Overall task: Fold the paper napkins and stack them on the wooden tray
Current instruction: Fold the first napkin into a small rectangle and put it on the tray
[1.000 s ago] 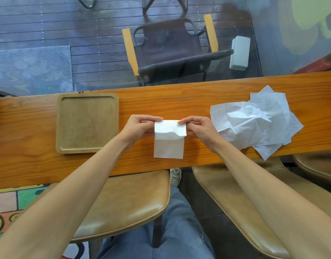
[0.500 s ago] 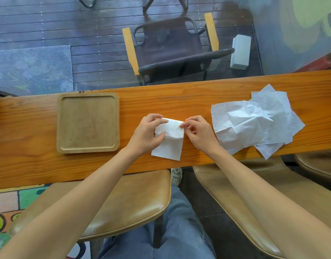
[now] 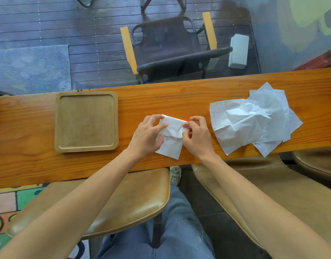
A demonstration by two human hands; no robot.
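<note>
A: What's the setting looking like?

B: A long orange-brown wooden counter (image 3: 179,94) is running left to right, with dark decking, a grey rug (image 3: 30,68) and a folding chair (image 3: 172,47) lying beyond its far edge. Tan padded stools (image 3: 127,200) are sitting under the near edge.

A: And the napkin being worked on?

B: The white napkin (image 3: 170,144) is lying on the counter near the middle, partly folded, its far part doubled over toward the near side. Its lower corner is reaching close to the counter's near edge.

A: What are the hands doing?

B: The left hand (image 3: 148,137) is resting on the napkin's left side, fingers curled over the far edge and thumb pressing on the folded flap. The right hand (image 3: 196,137) is pinching the right end of that flap between thumb and fingertips.

A: Where's the tray?

B: The square wooden tray (image 3: 57,120) is sitting well to the left of the hands, nothing stacked in it. A loose pile of unfolded napkins (image 3: 254,120) is lying to the right, just beside the right hand.
</note>
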